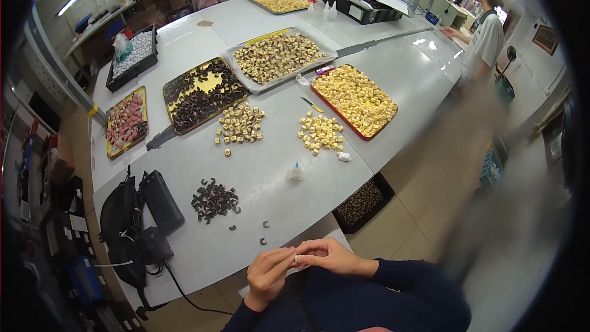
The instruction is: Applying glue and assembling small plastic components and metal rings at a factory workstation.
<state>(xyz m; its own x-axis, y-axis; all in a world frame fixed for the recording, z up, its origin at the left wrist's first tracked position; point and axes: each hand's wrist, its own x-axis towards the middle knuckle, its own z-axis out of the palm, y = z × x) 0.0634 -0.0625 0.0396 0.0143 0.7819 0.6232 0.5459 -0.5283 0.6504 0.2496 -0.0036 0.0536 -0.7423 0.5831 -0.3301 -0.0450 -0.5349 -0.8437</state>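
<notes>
My left hand (269,275) and right hand (330,257) pinch a small pale piece (297,259) between them, in front of the dark blue shirt (375,295). I should press softly and keep it steady.

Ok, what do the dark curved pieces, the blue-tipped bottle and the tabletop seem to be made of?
Dark curved pieces: matt, possibly plastic or rubber; repeated crescent shapes look moulded.
Blue-tipped bottle: probably plastic; its body looks translucent.
Tabletop: smooth, semi-gloss, perhaps laminate or a plastic sheet; bright reflections show at its far right.
</notes>
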